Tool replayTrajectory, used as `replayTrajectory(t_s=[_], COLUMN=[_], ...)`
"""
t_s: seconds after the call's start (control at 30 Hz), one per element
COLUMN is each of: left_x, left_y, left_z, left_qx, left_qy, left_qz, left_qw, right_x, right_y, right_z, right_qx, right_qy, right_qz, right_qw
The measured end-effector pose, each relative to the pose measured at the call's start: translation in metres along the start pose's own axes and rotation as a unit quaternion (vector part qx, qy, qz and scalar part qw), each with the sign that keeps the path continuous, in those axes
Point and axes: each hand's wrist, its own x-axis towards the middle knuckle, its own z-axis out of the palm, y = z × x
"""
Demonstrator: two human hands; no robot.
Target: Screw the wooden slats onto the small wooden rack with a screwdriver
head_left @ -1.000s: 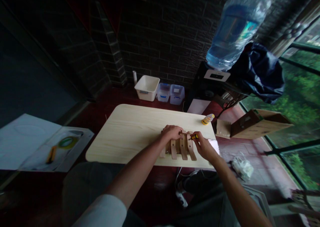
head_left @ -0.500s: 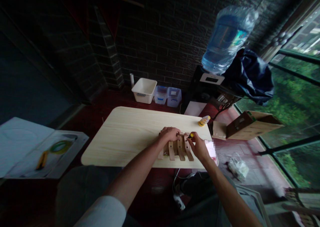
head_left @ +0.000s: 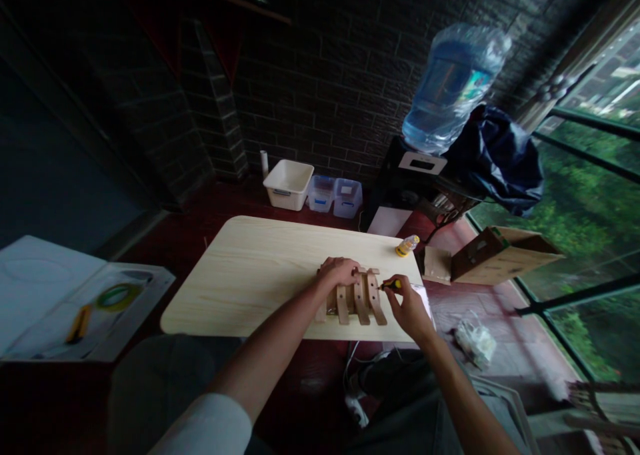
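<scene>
right hand (head_left: 412, 309), gripping a yellow-black screwdriver (head_left: 394, 284), has shifted rightward; left hand (head_left: 338, 271) still clasps slatted wood (head_left: 361, 304).

Tabletop (head_left: 250, 268) is pale cream with streaked wood grain and, clocked from its centre, slatted wooden piece (head_left: 361, 303) at 3 to 4 o'clock is tan with dark dots, screwdriver (head_left: 395, 284) at 3 yellow and black, basket (head_left: 284, 199) at 12 cream, water jug (head_left: 444, 95) at 1 translucent blue.

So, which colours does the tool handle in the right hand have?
The tool handle is yellow and black, visible in the head view.
</scene>
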Motion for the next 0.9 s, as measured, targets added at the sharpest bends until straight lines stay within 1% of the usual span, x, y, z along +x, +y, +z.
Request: replayTrajectory(t_s=[0.1, 0.27, 0.4, 0.53, 0.7, 0.8, 0.9], left_x=[0.002, 0.005, 0.007, 0.009, 0.011, 0.011, 0.011], left_y=[0.000, -0.001, -0.002, -0.001, 0.000, 0.000, 0.000], left_z=[0.001, 0.003, 0.005, 0.007, 0.008, 0.010, 0.010], left_qx=[0.001, 0.003, 0.004, 0.008, 0.017, 0.020, 0.020], left_qy=[-0.002, -0.010, -0.010, -0.001, 0.000, 0.007, 0.011], left_qz=[-0.010, -0.012, -0.011, -0.019, -0.013, -0.010, -0.008], left_qw=[1.000, 1.000, 1.000, 1.000, 1.000, 1.000, 1.000], right_x=[-0.007, -0.014, -0.014, -0.014, -0.011, -0.008, -0.006], right_y=[0.005, 0.011, 0.015, 0.018, 0.014, 0.013, 0.015], right_z=[-0.002, 0.004, 0.006, 0.004, 0.002, 0.004, 0.006], right_qx=[0.023, 0.035, 0.011, 0.014, -0.012, -0.022, -0.014], right_qy=[-0.012, -0.026, -0.056, -0.069, -0.125, -0.118, -0.095], right_qz=[0.014, 0.026, 0.018, 0.012, -0.015, 0.000, 0.025], right_qw=[1.000, 0.999, 0.998, 0.997, 0.992, 0.993, 0.995])
